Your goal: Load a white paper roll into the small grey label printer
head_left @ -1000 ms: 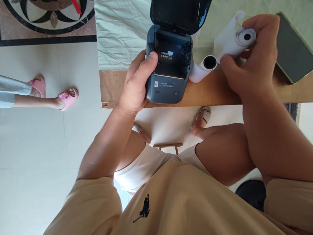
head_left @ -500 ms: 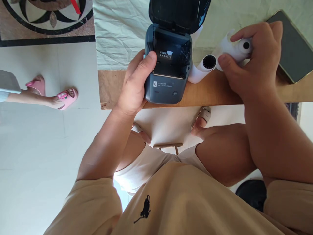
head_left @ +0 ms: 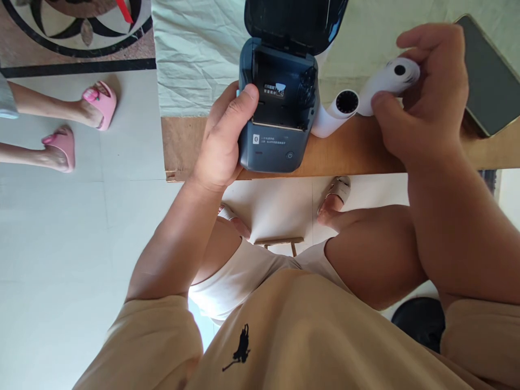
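My left hand grips a dark blue label printer by its left side, thumb on the rim. Its black lid stands raised, showing a compartment with a small printed sticker and no roll in it. My right hand is around a white paper roll with a small dark hole in its end. The thumb rests on this roll's near side, some fingers are behind it, and the index finger is lifted off. Between the printer and that roll lies another white roll with a black toothed core.
A dark phone-like slab lies at the right on the table. Pale green cloth covers the wooden tabletop except its front strip. On the floor to the left, another person's feet in pink slippers are visible.
My right hand has shifted slightly up and right, its index finger lifting from the white roll, which has turned a little. My left hand keeps the printer nearly still. The other person's feet have moved.
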Demonstrator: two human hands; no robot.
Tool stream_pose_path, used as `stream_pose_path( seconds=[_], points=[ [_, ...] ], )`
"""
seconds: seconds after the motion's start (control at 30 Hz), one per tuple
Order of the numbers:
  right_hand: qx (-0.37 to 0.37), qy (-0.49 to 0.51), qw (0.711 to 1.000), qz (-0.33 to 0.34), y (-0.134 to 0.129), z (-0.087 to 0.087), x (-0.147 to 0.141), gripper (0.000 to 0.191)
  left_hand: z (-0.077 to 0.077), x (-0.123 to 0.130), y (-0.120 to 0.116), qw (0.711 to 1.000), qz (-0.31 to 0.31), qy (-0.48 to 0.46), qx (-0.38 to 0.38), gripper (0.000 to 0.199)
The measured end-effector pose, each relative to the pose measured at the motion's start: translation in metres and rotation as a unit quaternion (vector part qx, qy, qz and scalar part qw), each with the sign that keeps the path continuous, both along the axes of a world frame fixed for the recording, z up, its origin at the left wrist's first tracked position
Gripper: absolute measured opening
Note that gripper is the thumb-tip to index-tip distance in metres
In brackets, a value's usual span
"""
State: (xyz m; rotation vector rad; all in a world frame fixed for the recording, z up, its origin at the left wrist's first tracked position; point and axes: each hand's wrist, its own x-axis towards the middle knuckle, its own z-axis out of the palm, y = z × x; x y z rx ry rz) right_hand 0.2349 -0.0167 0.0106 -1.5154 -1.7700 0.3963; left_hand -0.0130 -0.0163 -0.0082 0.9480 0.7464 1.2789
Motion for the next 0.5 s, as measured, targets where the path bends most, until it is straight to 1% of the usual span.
stream_pose_path(
  seconds=[0.07,0.17,0.23,0.33,0.37,0.43,0.5],
  points=[
    [0.010,-0.005,1.000,0.021,0.0003,-0.0012,0.0010,0.060,0.0010,-0.0007,-0.0004,1.000,-0.002,0.001,-0.002,0.043],
    [0.027,-0.076,0.997,-0.007,0.0003,-0.0009,0.0019,0.049,0.0029,-0.0028,-0.0003,1.000,-0.008,0.004,-0.010,0.033],
    [0.038,-0.073,0.997,-0.006,0.0003,-0.0005,0.0025,0.053,0.0034,-0.0034,0.0001,1.000,-0.014,0.013,-0.015,0.028],
    [0.036,-0.019,0.999,0.026,-0.0004,-0.0004,0.0029,0.065,0.0024,-0.0022,0.0004,1.000,-0.010,0.018,-0.007,0.034],
    [0.035,-0.023,0.999,0.028,-0.0008,-0.0001,0.0024,0.063,0.0019,-0.0016,0.0003,1.000,-0.009,0.020,-0.006,0.038],
    [0.035,-0.067,0.997,0.015,-0.0018,0.0017,0.0008,0.052,0.0009,-0.0007,0.0002,1.000,-0.003,0.023,-0.004,0.046],
    [0.028,-0.112,0.993,-0.007,-0.0024,0.0044,-0.0011,0.047,0.0003,-0.0013,0.0001,1.000,-0.002,0.024,-0.002,0.047]
  ],
)
